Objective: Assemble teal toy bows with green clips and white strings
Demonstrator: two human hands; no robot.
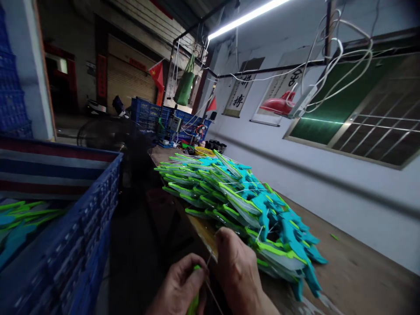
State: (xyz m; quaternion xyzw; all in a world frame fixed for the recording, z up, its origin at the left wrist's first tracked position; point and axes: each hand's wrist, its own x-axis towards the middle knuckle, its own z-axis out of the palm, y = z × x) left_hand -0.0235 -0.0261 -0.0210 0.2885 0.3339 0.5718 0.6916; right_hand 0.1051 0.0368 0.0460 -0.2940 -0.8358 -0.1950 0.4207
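My left hand (182, 286) is closed around a lime-green plastic piece (194, 302), most of it hidden by the fingers. A thin pale string (213, 297) runs beside the left fingertips and up toward my right hand (238, 271). That hand is curled at the table's near edge with its fingers turned away, and the string seems to be pinched in it. Just beyond the right hand lies a big pile of teal and lime-green plastic pieces with clear grey panels (243, 205), stacked in overlapping rows. White strings cross over the pile.
A blue plastic crate (65, 236) with a striped lining stands at left, holding similar pieces. The brown table (370, 271) runs along the white wall. A yellow basket (204, 151) is at its far end, and a dark fan (101, 133) stands behind the crate.
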